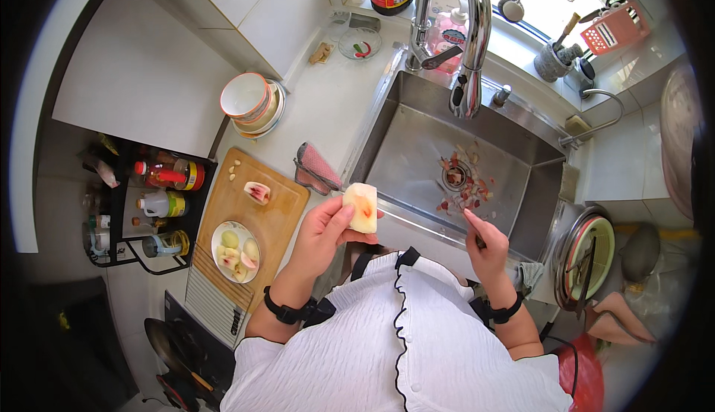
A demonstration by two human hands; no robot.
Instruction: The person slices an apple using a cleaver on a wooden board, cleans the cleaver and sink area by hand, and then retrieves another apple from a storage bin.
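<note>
My left hand (pixel 329 219) holds a pale peeled piece of fruit (pixel 362 208) with a reddish-orange patch, near the front edge of the sink. To its right, my right hand (pixel 487 244) is closed around a small tool, mostly hidden by the fingers; its kind cannot be told. Peel scraps (pixel 475 191) lie around the drain of the stainless steel sink (pixel 405 138). On the wooden cutting board (pixel 285 188) at the left are a fruit piece with a dark red inner side (pixel 257 193), a few garlic cloves (pixel 232 177) and a plate (pixel 217 247) of pale fruit pieces.
A pink and grey cloth (pixel 317 169) lies between board and sink. Stacked bowls (pixel 246 96) stand behind the board. The chrome faucet (pixel 477 37) hangs over the sink's back. Colanders (pixel 603 255) lean at the right; a bottle rack (pixel 125 211) stands at the left.
</note>
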